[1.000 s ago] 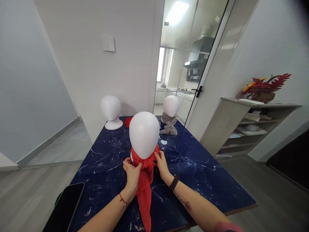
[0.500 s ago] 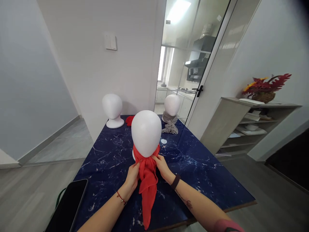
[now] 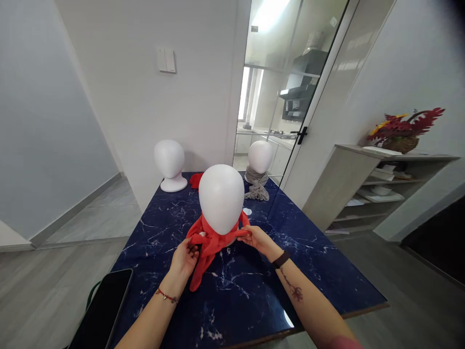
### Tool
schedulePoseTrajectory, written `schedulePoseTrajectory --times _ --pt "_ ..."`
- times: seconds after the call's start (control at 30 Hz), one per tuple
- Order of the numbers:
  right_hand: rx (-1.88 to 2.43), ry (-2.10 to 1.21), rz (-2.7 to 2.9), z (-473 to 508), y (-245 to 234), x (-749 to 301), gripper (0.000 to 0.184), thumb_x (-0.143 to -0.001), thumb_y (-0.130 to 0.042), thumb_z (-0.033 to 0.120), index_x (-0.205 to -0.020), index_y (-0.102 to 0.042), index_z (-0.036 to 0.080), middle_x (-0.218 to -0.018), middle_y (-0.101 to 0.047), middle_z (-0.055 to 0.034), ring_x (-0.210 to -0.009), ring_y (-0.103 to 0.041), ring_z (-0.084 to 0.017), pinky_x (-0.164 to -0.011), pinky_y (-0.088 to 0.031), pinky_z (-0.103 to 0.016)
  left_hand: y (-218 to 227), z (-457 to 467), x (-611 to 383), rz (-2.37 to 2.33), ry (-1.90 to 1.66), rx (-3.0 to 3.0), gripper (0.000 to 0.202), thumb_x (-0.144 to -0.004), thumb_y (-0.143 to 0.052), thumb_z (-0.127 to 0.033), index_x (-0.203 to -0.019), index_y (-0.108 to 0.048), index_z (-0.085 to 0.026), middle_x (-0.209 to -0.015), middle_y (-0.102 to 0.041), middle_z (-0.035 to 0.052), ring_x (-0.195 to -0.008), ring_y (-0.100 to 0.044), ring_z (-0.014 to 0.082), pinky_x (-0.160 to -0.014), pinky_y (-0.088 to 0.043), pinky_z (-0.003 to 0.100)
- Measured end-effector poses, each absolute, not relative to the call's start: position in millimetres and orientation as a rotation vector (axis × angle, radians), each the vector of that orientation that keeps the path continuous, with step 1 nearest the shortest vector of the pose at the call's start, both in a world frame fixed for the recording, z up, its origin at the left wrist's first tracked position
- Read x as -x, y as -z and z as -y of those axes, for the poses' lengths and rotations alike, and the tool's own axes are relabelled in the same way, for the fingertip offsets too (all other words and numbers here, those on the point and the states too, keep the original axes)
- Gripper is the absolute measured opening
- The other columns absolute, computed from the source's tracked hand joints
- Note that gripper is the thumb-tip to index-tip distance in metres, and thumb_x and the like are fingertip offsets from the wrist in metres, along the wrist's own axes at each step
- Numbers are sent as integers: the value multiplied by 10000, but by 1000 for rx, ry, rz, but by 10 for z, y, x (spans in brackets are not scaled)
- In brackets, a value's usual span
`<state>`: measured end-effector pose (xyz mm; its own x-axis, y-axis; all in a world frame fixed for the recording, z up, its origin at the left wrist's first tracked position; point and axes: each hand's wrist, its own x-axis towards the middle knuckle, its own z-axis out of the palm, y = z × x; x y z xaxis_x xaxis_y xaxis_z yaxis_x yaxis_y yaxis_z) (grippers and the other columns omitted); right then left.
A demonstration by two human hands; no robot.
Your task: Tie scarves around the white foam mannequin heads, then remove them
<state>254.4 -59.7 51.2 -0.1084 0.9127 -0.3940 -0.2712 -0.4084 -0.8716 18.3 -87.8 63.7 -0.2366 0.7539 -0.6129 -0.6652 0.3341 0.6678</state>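
A white mannequin head (image 3: pixel 221 196) stands upright on the blue marbled table, with a red scarf (image 3: pixel 209 247) around its neck. Left of the neck, my left hand (image 3: pixel 184 259) pinches a fold of the scarf between thumb and fingers. On the other side, my right hand (image 3: pixel 258 241) grips another part of it, pulled out sideways. Between my hands the cloth gathers under the chin, and one tail hangs down to the lower left onto the table. The back of the neck is hidden by the head.
Behind stand a bare white mannequin head (image 3: pixel 169 160) and another mannequin head (image 3: pixel 260 156) wearing a grey scarf (image 3: pixel 257 184). Red cloth (image 3: pixel 196 180) lies between them. A black phone (image 3: pixel 103 310) rests at the left edge of the table (image 3: pixel 308 271). A shelf (image 3: pixel 378 189) stands at right.
My hands have moved apart, drawing the red scarf out to both sides of the neck. The long tail that hung straight down toward me now lies shorter, to the left.
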Motion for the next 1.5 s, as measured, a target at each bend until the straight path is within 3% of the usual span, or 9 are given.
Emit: schedulePoseTrajectory --times 0.17,0.3,0.43,0.57,0.77,0.87,1.03,1.27,1.5 --pt "1230 -1700 611 453 -511 -2847 91 -805 -522 179 -824 -608 160 -685 -679 -40 -642 -671 -117 -640 -531 -198 -764 773 -22 -1163 -1307 -56 184 -854 -428 -129 -764 -587 -148 -723 -640 55 -583 -609 138 -523 -525 257" --pt "1066 -1706 382 353 -450 -2954 99 -813 -521 136 -878 -578 185 -571 -590 43 -526 -614 -72 -570 -530 -161 -738 731 2 -1094 -1295 -26 197 -893 -400 -168 -800 -572 -146 -720 -625 49 -573 -609 145 -484 -524 261" --pt "957 -1732 330 306 -420 -2985 49 -870 -500 190 -833 -532 191 -502 -511 74 -432 -534 -56 -458 -473 -130 -710 686 35 -1052 -1318 -19 232 -905 -359 -118 -725 -498 -160 -535 -471 -28 -409 -478 77 -374 -423 168" --pt "855 -1766 350 306 -463 -3071 189 -907 -463 285 -748 -501 190 -473 -417 87 -362 -406 -40 -396 -402 -122 -747 657 121 -953 -1276 -41 327 -888 -324 -29 -595 -361 -171 -461 -271 -79 -314 -251 13 -285 -203 97" --pt "906 -1453 744 346 -483 -3201 118 -767 -566 271 -853 -596 197 -783 -625 -10 -628 -572 -101 -681 -518 -265 -782 655 131 -902 -1294 -159 223 -858 -448 -82 -642 -471 -135 -497 -425 -33 -352 -352 23 -317 -289 115" --pt "1137 -1170 965 252 -553 -3162 194 -658 -584 192 -849 -617 183 -706 -620 -13 -594 -551 -122 -614 -485 -272 -734 639 103 -965 -1412 -225 100 -780 -527 -30 -758 -536 -127 -534 -522 -16 -409 -486 56 -369 -369 127" --pt "1198 -909 1156 -328 -1245 -2977 237 -673 -523 174 -875 -644 157 -801 -663 -15 -652 -534 -110 -660 -442 -241 -621 622 85 -1029 -1527 -310 325 -698 -505 92 -915 -575 -139 -617 -631 11 -529 -618 96 -455 -440 138" --pt "1193 -804 1639 -1184 -2732 -2163 71 -677 -617 116 -717 -666 85 -647 -624 0 -668 -512 -106 -784 -405 -279 -481 588 62 -1004 -1528 -299 161 -753 -563 49 -765 -623 -100 -640 -666 58 -550 -638 91 -514 -490 144" --pt "786 -464 2083 -296 -3233 -1328 212 -827 -514 239 -905 -622 74 -793 -581 -6 -824 -537 -125 -876 -398 -342 -447 598 65 -973 -1541 -292 138 -808 -548 -25 -754 -636 -117 -688 -684 46 -555 -634 87 -564 -527 174"
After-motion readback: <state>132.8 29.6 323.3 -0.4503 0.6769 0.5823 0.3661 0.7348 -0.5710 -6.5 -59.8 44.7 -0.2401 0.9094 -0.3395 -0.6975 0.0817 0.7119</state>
